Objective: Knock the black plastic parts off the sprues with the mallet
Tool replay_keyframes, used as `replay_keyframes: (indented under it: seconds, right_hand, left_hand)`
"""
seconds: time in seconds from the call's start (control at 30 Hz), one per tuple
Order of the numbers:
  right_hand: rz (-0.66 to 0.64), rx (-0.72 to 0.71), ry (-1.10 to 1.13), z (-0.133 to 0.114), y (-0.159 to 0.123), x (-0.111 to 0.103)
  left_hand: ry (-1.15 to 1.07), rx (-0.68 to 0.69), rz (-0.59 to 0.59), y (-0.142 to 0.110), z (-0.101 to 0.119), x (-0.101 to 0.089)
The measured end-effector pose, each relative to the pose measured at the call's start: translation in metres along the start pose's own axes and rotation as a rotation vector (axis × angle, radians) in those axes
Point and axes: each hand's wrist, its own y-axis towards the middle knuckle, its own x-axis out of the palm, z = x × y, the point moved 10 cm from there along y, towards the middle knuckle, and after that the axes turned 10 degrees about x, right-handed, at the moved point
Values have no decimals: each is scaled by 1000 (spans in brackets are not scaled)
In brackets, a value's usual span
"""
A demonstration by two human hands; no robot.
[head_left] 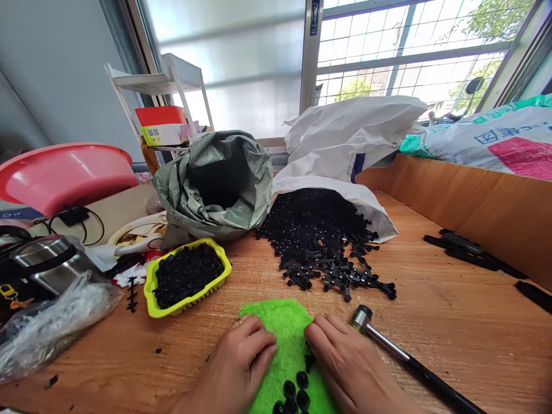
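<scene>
Here, yellow basket (black parts inside).

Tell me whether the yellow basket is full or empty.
Full, or close to it: small black pieces cover its whole inside and reach up near the rim of the yellow basket.

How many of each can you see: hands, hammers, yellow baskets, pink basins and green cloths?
Hands (left hand, right hand): 2
Hammer: 1
Yellow basket: 1
Pink basin: 1
Green cloth: 1
Total: 6
</scene>
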Motion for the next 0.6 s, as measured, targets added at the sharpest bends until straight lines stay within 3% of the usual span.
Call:
replay_keyframes:
  seconds: [0.17,0.37,0.6]
  right_hand:
    - [-3,16,75,8,-11,-6]
    - [-54,75,180,20,-20,-2]
    - [236,5,125,17,-52,-37]
  left_hand:
    - [43,10,96,2,2,-12]
    - [-34,-9,70,5,2,-9]
    - [-112,-97,-81,18,10,1]
